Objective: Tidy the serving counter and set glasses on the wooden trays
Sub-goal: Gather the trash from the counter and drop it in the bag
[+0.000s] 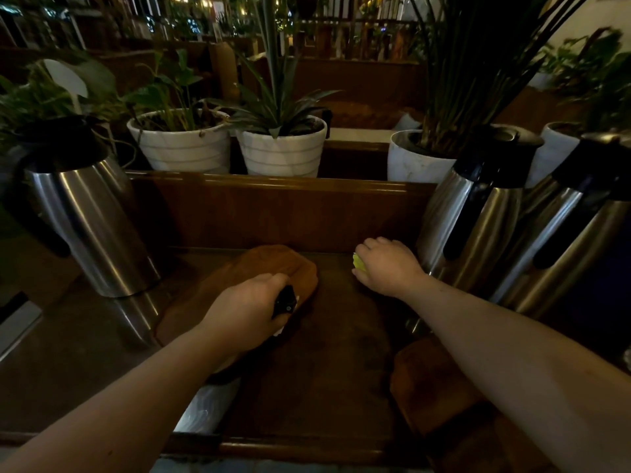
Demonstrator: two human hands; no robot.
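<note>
Reaching over the dark wooden bench point(341, 363), both bare arms stretch forward from the bottom of the view. The left hand point(249, 308) is clenched around a small black object point(285, 302), with something white showing just beneath it; the dim light makes it hard to say what it is, possibly a spray nozzle. This hand hovers over or rests on a rounded wooden tray point(273, 268) that lies on the bench left of centre, its far edge close to the raised back panel point(273, 213). The right hand point(387, 266) is curled, palm down, grasping a yellow-green cloth or sponge point(358, 262) pressed against the bench surface near the back panel, to the right of the tray and apart from it. A second wooden tray point(430, 380) lies at the lower right, partly under the right forearm.

A tall steel flask point(88, 220) with a black top stands at the left of the bench. Two more steel flasks point(478, 213) stand at the right, just beside the right hand. Behind the back panel sit white plant pots point(283, 151) holding green plants. No glasses stand on either tray.
</note>
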